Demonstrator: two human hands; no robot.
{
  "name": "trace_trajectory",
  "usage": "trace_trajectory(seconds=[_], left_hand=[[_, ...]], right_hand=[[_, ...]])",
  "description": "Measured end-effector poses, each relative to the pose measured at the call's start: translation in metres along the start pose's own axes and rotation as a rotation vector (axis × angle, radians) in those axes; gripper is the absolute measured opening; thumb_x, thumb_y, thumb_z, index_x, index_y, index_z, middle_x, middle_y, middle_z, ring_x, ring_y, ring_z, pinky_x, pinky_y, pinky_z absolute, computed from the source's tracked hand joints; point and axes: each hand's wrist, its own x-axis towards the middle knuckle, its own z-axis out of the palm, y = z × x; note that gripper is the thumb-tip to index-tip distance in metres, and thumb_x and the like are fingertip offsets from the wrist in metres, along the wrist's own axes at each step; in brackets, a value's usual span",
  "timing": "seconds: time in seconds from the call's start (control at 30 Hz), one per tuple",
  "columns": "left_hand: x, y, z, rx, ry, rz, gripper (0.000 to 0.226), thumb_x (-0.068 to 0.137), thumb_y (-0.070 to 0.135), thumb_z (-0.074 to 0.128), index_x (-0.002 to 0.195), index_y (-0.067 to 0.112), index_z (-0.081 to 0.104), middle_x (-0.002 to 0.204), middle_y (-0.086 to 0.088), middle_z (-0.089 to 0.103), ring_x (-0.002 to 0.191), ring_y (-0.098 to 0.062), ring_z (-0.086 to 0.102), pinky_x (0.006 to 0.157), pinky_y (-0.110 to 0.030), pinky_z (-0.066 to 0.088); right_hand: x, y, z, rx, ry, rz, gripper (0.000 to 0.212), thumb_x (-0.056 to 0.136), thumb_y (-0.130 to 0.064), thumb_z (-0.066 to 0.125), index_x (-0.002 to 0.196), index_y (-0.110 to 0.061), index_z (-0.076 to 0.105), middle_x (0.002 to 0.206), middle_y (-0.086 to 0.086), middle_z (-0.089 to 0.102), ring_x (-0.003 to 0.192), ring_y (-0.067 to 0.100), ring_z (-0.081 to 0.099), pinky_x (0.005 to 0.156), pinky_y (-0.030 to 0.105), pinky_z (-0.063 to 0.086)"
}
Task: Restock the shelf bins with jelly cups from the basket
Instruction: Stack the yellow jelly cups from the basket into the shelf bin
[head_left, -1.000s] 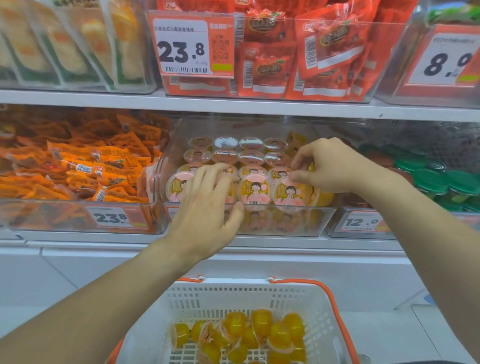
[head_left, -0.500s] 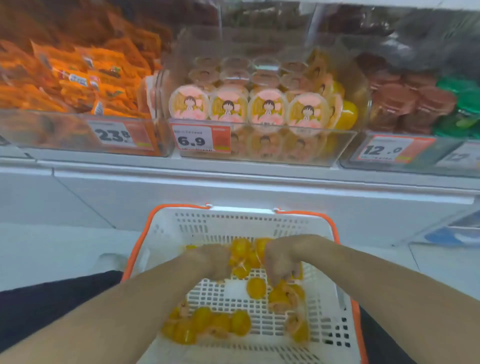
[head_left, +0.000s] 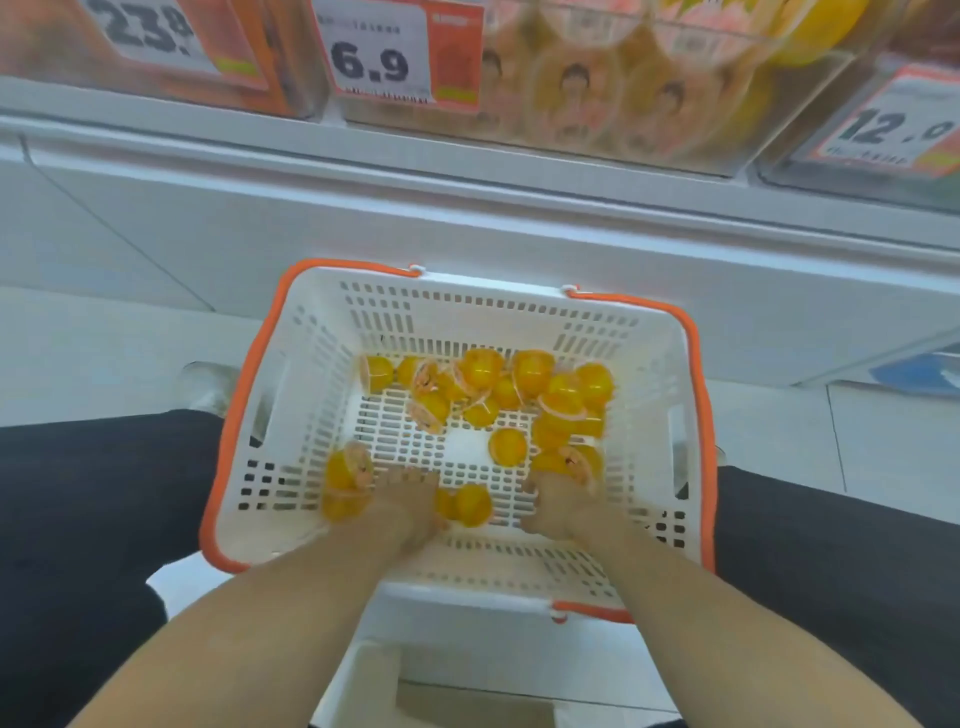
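The white basket (head_left: 322, 364) with the orange rim sits between the person's knees, and both hands are down inside it at its near end. The left hand (head_left: 410, 499) is low on the basket floor, at about 7 o'clock from the middle of the basket; its fingers point down among the jelly cups (head_left: 530, 374), but they are blurred and I cannot tell whether they are holding one. Two yellow cups lie just at 3 o'clock of this hand, touching or almost touching it, and a small pile (head_left: 345, 480) lies at its 9 o'clock. The right hand (head_left: 558, 506) is at about 5 o'clock; more cups sit right at its fingertips, at 12 o'clock, and its grip is also not clear. Most cups are at the far side. Above, the shelf bin (head_left: 623, 93) carries a price label (head_left: 400, 52) reading 6.9.
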Motion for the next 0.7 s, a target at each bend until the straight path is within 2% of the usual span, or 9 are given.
trace_trajectory(seconds=[0.17,0.23,0.3,0.37,0.43,0.5,0.57,0.6,0.7], left_hand=[[-0.006,-0.008,-0.017,-0.045,0.056,0.092,0.068,0.084,0.07,0.058,0.13,0.021,0.048,0.139,-0.009,0.047,0.129,-0.03,0.044,0.107,-0.046,0.035],[-0.013,-0.013,-0.026,-0.154,0.048,0.122,0.06,0.078,0.074,0.061,0.107,0.023,0.05,0.119,-0.005,0.056,0.104,-0.023,0.054,0.087,-0.039,0.046],[-0.021,-0.022,-0.038,-0.358,0.038,0.13,0.051,0.075,0.064,0.072,0.093,0.024,0.045,0.098,0.0,0.057,0.083,-0.015,0.052,0.067,-0.031,0.042],[-0.031,-0.034,-0.051,-0.561,0.01,0.12,0.046,0.072,0.05,0.081,0.089,0.025,0.046,0.087,0.003,0.055,0.075,-0.013,0.05,0.062,-0.028,0.039],[-0.039,-0.044,-0.055,-0.854,-0.08,0.143,0.04,0.075,0.043,0.083,0.097,0.025,0.055,0.094,-0.004,0.065,0.081,-0.016,0.064,0.07,-0.029,0.052],[-0.044,-0.052,-0.051,-1.159,-0.185,0.156,0.041,0.083,0.043,0.077,0.117,0.027,0.06,0.116,-0.011,0.067,0.096,-0.023,0.072,0.086,-0.035,0.058],[-0.045,-0.06,-0.046,-1.387,-0.26,0.144,0.058,0.087,0.05,0.07,0.133,0.017,0.057,0.122,-0.015,0.066,0.101,-0.032,0.072,0.091,-0.041,0.057],[-0.046,-0.062,-0.044,-1.5,-0.296,0.142,0.059,0.088,0.051,0.067,0.132,0.012,0.058,0.117,-0.018,0.067,0.101,-0.035,0.071,0.089,-0.043,0.058],[-0.052,-0.066,-0.05,-1.885,-0.362,0.126,0.039,0.096,0.04,0.054,0.105,0.004,0.066,0.107,-0.029,0.067,0.111,-0.046,0.064,0.082,-0.045,0.061]], right_hand=[[0.003,-0.02,0.014,0.138,-0.03,-0.029,0.061,0.09,-0.024,0.071,0.143,-0.016,0.042,0.141,0.009,0.051,0.123,0.026,0.054,0.094,0.032,0.048],[0.009,-0.03,0.019,0.11,0.02,-0.051,0.063,0.085,-0.024,0.074,0.14,-0.019,0.045,0.137,0.009,0.053,0.12,0.029,0.055,0.097,0.037,0.048],[0.016,-0.04,0.021,0.076,-0.019,-0.08,0.078,0.08,-0.029,0.078,0.146,-0.028,0.036,0.145,0.008,0.044,0.124,0.031,0.053,0.1,0.041,0.047],[0.022,-0.051,0.02,-0.052,-0.089,-0.121,0.089,0.081,-0.037,0.077,0.153,-0.034,0.023,0.156,0.007,0.025,0.134,0.034,0.045,0.104,0.045,0.044],[0.027,-0.057,0.022,-0.116,-0.129,-0.124,0.082,0.087,-0.039,0.071,0.154,-0.033,0.023,0.161,0.01,0.015,0.138,0.036,0.039,0.107,0.045,0.041],[0.031,-0.063,0.027,-0.017,-0.091,-0.103,0.064,0.09,-0.03,0.067,0.148,-0.026,0.039,0.152,0.017,0.034,0.127,0.034,0.049,0.1,0.039,0.042],[0.032,-0.064,0.029,0.179,-0.114,-0.061,0.071,0.081,-0.025,0.072,0.146,-0.021,0.043,0.136,0.011,0.045,0.107,0.025,0.047,0.086,0.034,0.039],[0.034,-0.062,0.028,0.3,-0.139,-0.048,0.073,0.079,-0.023,0.074,0.145,-0.02,0.043,0.132,0.009,0.041,0.102,0.024,0.042,0.082,0.033,0.037],[0.026,-0.058,0.005,0.57,-0.154,-0.101,0.042,0.091,-0.006,0.066,0.13,-0.017,0.056,0.127,0.008,0.045,0.091,0.022,0.052,0.07,0.025,0.047]])
